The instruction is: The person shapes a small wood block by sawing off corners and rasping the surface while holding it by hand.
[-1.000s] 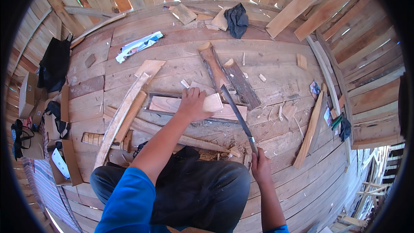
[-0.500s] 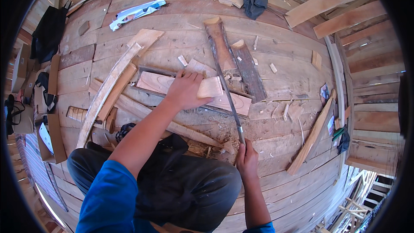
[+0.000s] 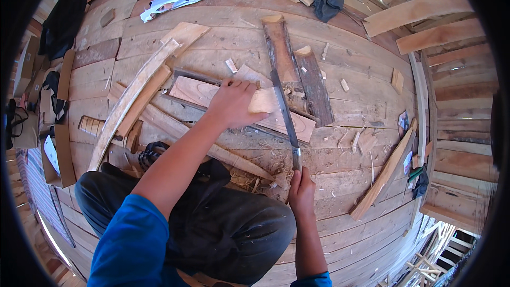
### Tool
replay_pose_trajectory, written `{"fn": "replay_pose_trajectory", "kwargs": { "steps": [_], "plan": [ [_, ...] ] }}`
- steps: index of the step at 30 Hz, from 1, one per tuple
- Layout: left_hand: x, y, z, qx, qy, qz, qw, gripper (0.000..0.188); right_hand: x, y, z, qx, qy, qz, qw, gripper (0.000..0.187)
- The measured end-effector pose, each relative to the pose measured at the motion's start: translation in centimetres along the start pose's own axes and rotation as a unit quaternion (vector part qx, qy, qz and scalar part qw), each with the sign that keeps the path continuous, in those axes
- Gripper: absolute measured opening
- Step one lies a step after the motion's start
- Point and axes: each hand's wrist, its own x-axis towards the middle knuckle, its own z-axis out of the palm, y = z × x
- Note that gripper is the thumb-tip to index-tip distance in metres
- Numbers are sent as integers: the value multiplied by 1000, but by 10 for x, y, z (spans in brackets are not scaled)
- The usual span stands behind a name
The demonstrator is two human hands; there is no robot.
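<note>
The left hand [image 3: 232, 103] gripping a small pale wood block [image 3: 264, 101], which lies on a plank [image 3: 300, 126] toward its right end, the right hand [image 3: 302, 188] closed around the handle of a handsaw [image 3: 287, 114], blade at the block's right edge.

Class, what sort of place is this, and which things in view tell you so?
Probably a makeshift woodworking space: the right hand holds a saw, wood chips litter the plank floor, and two bark-edged timber pieces lie on it.
</note>
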Motion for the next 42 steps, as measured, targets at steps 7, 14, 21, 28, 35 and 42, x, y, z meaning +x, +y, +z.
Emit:
{"fn": "replay_pose_trajectory", "kwargs": {
  "steps": [7, 14, 21, 28, 35, 42],
  "plan": [
    [0, -1, 1, -1, 11, 5, 1000, 73, -6, -1, 0, -93, 9, -1, 996, 16],
    [-3, 0, 4, 3, 30, 19, 999, 73, 27, -22, 8, -150, -5, -29, 988, 17],
    [1, 1, 1, 22, -5, -8, 1000, 75, 0, 4, -3, -154, 3, -25, 988, 16],
    [2, 3, 1, -4, 17, -14, 1000, 71, 10, 0, -2, -175, -1, -16, 985, 15],
    [-1, -1, 3, 12, 22, 9, 1000, 70, 21, 0, 1, -200, 7, -75, 977, 19],
    [6, 3, 1, 11, -9, -28, 1000, 70, 38, -12, -4, -218, 11, -72, 973, 19]
  ]
}}
